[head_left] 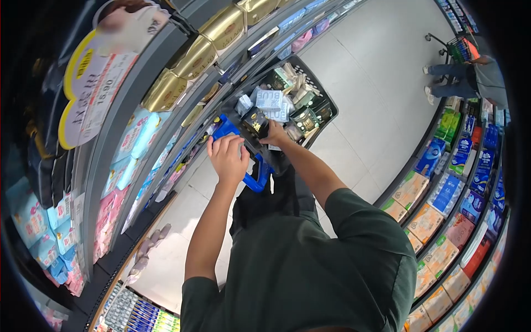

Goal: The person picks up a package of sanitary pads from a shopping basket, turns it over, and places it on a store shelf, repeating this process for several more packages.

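Observation:
A dark shopping cart (330,99) with a blue handle (255,182) stands in front of me, filled with several packages. My left hand (228,156) rests over the blue handle, its fingers bent; whether it grips anything is hard to see. Inside the near end of the cart, my right hand (274,134) touches or holds the edge of a black package (255,120) with gold print. Pale blue and white boxes (269,100) lie just beyond that package. Dark green packs (305,118) sit at the cart's right side.
Shelves on the left hold gold packs (194,58) and pale blue packs (145,133). Shelves on the right carry orange-white packs (425,222) and blue packs (447,193). Another person (462,77) stands by a cart (458,51) at the upper right.

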`<move>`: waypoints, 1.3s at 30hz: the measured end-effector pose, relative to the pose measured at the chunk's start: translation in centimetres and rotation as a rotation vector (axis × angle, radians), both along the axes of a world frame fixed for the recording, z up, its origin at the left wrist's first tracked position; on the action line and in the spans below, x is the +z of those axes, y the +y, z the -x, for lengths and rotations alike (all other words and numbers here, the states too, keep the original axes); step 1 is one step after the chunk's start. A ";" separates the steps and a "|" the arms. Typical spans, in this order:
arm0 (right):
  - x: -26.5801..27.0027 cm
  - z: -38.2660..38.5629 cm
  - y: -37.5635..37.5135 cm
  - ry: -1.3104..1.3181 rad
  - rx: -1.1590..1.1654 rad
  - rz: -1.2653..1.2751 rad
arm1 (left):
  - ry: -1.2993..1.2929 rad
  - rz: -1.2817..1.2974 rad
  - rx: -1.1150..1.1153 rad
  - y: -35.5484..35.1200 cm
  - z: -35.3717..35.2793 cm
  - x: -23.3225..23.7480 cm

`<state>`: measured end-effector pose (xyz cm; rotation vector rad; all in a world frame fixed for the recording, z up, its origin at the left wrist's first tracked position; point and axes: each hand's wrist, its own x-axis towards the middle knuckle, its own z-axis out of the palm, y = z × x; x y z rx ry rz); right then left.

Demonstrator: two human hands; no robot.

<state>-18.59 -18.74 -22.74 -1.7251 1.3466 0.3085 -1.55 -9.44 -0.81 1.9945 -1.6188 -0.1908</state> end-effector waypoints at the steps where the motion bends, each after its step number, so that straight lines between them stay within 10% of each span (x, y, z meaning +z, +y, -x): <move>1: -0.3 -0.6 0.4 0.024 -0.014 0.074 | 0.004 0.002 0.002 0.0 0.0 0.0; 18: 0.6 1.3 1.1 -0.165 -0.349 -0.101 | -0.020 0.033 0.038 0.2 0.4 0.2; 22: 12.1 2.1 1.0 -0.476 -0.679 -0.596 | -0.034 0.002 0.052 0.5 0.3 0.5; 26: 17.4 3.4 0.8 -0.678 -0.646 -0.564 | -0.044 0.048 0.106 0.6 0.8 0.8; 30: 20.0 4.4 0.1 -0.824 -0.567 -0.359 | 0.185 -0.057 0.122 -0.1 3.0 2.8; 32: 23.2 4.3 -0.2 -0.845 -0.512 -0.263 | 0.883 0.007 0.202 -0.8 5.4 3.0; 36: 27.2 4.1 -0.3 -0.791 -0.155 0.296 | 1.280 0.092 0.225 -1.4 8.6 6.2; 39: 32.6 3.7 -0.2 -0.779 0.161 0.614 | 1.210 0.142 0.344 -1.6 8.7 8.4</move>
